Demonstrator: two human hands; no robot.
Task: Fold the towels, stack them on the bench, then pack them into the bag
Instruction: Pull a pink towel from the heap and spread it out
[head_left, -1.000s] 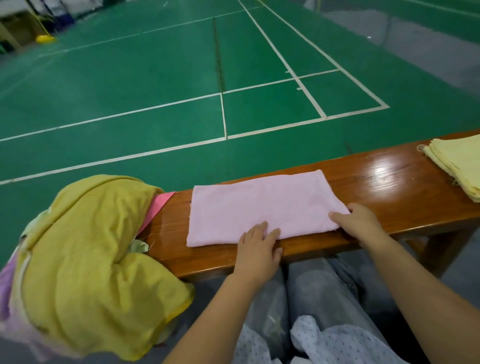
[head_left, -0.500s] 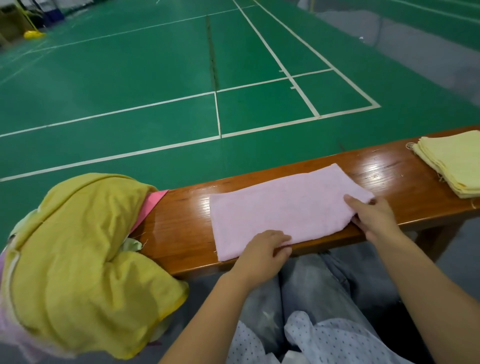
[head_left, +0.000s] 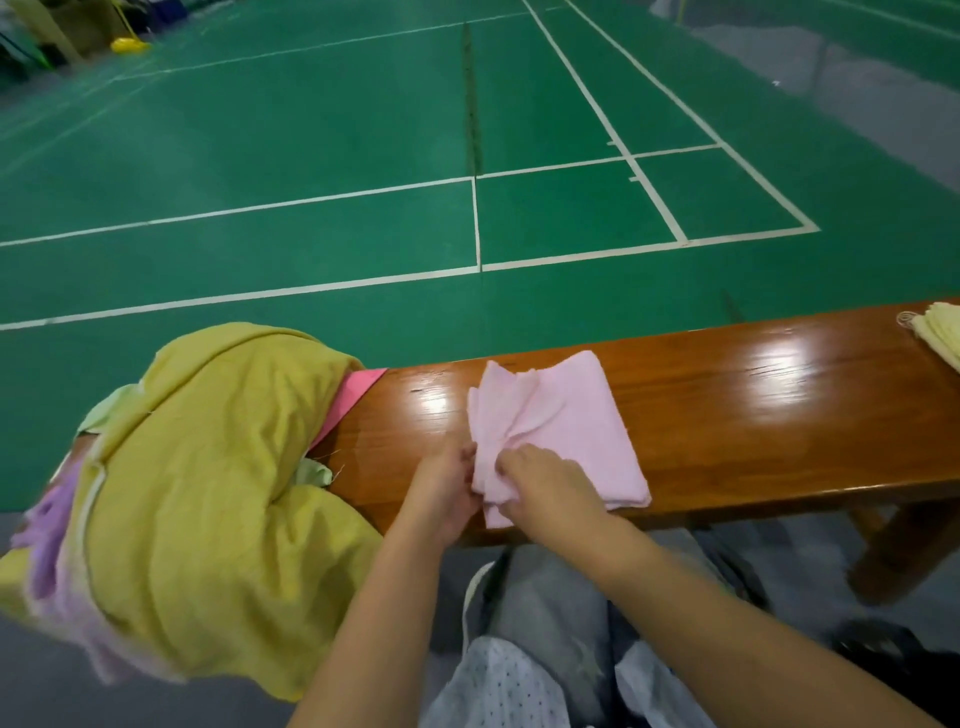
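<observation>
Both the left hand (head_left: 451, 480) and right hand (head_left: 540, 483) pinch the half-folded pink towel (head_left: 566, 431) at the bench's (head_left: 753, 415) near edge. Folded yellow towels (head_left: 940, 335) wait at its right end; the heap (head_left: 208, 493) at the left looks unfolded, packing unstarted.

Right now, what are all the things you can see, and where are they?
Pink towel: one, pale pink, partly folded on the bench middle.
Yellow towels: a stack, pale yellow, bench's far right end; count unclear.
Towel heap: mustard yellow on top, with pink, purple and light green pieces, at the bench's left end.
Bench: one, glossy brown wood.
Court floor: green with white lines, behind the bench.
Hands: left hand and right hand, both gripping the pink towel's near edge.
</observation>
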